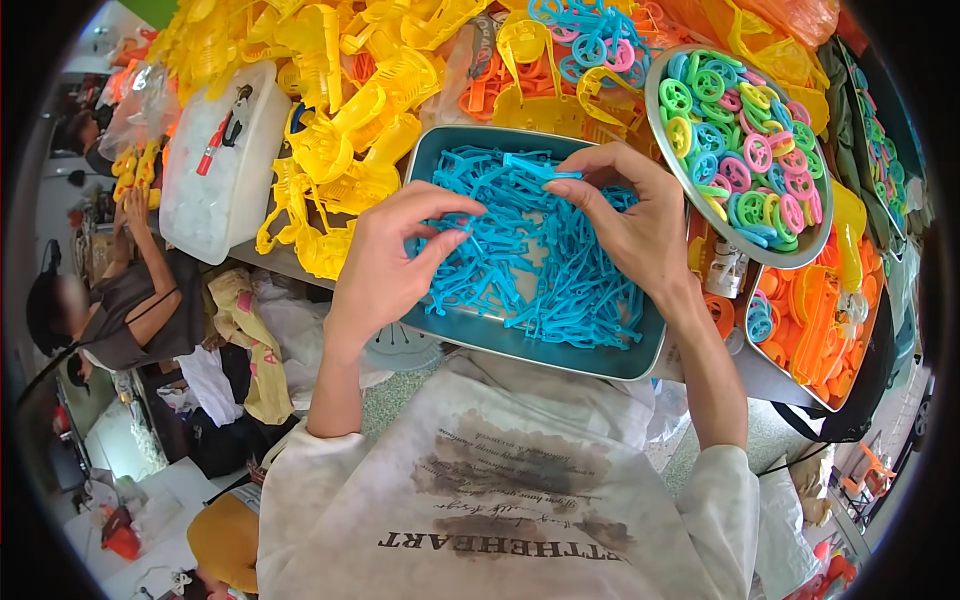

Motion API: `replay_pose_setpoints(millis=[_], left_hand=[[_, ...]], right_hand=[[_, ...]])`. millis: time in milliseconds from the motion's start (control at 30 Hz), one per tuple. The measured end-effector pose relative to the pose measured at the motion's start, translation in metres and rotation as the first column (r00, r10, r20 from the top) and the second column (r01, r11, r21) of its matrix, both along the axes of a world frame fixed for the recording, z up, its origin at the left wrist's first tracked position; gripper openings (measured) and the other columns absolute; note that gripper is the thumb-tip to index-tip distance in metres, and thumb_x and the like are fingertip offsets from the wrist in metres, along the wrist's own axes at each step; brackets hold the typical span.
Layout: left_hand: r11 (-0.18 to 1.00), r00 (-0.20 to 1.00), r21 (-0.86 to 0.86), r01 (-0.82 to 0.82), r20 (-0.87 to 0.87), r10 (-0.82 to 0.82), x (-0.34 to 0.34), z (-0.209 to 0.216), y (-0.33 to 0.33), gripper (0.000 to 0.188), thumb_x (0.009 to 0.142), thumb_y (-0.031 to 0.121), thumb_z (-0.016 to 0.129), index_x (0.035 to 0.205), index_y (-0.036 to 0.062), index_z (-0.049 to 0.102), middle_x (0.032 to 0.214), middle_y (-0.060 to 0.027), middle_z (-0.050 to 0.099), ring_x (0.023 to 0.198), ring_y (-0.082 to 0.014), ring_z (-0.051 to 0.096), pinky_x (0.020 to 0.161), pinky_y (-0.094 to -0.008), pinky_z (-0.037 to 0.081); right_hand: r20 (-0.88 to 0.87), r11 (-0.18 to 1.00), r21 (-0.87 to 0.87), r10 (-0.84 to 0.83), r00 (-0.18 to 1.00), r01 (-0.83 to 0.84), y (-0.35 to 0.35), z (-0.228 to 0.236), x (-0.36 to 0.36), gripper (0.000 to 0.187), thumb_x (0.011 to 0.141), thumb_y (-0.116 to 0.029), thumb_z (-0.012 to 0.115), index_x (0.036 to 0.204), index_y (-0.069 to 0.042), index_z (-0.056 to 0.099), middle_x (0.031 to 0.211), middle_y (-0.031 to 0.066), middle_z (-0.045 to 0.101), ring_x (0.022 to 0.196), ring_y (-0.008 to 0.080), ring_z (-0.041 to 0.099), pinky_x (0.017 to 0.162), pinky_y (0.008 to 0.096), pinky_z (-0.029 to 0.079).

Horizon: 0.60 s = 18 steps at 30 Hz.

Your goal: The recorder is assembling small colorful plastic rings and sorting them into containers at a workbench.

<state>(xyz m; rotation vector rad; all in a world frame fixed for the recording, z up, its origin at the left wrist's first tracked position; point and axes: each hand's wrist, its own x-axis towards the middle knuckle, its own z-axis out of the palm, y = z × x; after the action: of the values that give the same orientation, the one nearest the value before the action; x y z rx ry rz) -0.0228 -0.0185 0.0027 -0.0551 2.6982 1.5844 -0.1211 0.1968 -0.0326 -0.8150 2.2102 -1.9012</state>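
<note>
A metal tray (pixel 490 352) in front of me holds a heap of thin blue plastic pieces (pixel 580 280). Over its left side, my left hand (pixel 395 255) has thumb and forefinger curled around a small blue plastic piece (pixel 466 226), mostly hidden by the fingertips. My right hand (pixel 635 215), above the tray's far right part, pinches another blue plastic piece (pixel 566 175) between thumb and forefinger. The two hands are apart, both low over the heap.
Yellow plastic parts (pixel 350 130) are piled beyond and left of the tray. A round metal bowl (pixel 655 100) of multicoloured small wheels stands at right, above a tray of orange parts (pixel 820 330). A white tub (pixel 225 190) with pliers (pixel 236 118) stands left. Another person (pixel 130 290) works farther left.
</note>
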Motion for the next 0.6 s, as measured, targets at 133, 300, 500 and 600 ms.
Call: replay_pose_setpoints(millis=[133,300,500,600], left_hand=[[0.957,0.995,0.277,-0.087,0.079,0.068,0.000,-0.001,0.000,0.023,0.088,-0.004,0.063,0.110,0.0022,0.067,0.104,-0.0085,0.063,0.091,-0.0142,0.064,0.078,-0.0272,0.053],[0.989,0.995,0.113,-0.097,0.042,0.093,-0.001,-0.003,0.004,0.022,0.089,-0.001,0.063,0.110,0.0044,0.068,0.102,-0.0085,0.063,0.091,-0.0196,0.064,0.080,-0.0299,0.052],[0.929,0.962,-0.362,0.078,-0.219,-0.166,0.012,-0.008,0.038,0.022,0.080,0.005,0.071,0.103,0.0085,0.070,0.101,-0.0076,0.062,0.095,-0.0298,0.060,0.083,-0.0385,0.049],[0.860,0.889,-0.396,0.323,-0.184,-0.419,0.014,-0.014,0.046,0.021,0.077,0.007,0.073,0.097,0.0092,0.071,0.101,-0.0062,0.060,0.098,-0.0289,0.056,0.085,-0.0387,0.047]], right_hand=[[-0.010,1.000,0.012,-0.004,1.000,0.004,0.000,0.002,0.001,0.017,0.084,-0.008,0.076,0.097,0.000,0.069,0.087,0.0040,0.069,0.077,0.0097,0.063,0.071,0.0238,0.050],[0.006,1.000,0.005,-0.005,1.000,0.005,0.001,0.000,0.001,0.017,0.084,-0.010,0.075,0.097,0.000,0.068,0.087,0.0035,0.069,0.076,0.0092,0.062,0.070,0.0237,0.050],[0.023,0.999,-0.047,-0.018,1.000,0.019,-0.001,-0.003,-0.001,0.015,0.086,-0.010,0.073,0.097,-0.001,0.068,0.085,0.0030,0.068,0.076,0.0088,0.062,0.071,0.0241,0.050],[0.048,0.999,-0.054,-0.005,0.999,0.008,0.000,-0.003,-0.001,0.016,0.086,-0.010,0.073,0.098,-0.001,0.068,0.085,0.0029,0.069,0.076,0.0089,0.062,0.071,0.0245,0.050]])
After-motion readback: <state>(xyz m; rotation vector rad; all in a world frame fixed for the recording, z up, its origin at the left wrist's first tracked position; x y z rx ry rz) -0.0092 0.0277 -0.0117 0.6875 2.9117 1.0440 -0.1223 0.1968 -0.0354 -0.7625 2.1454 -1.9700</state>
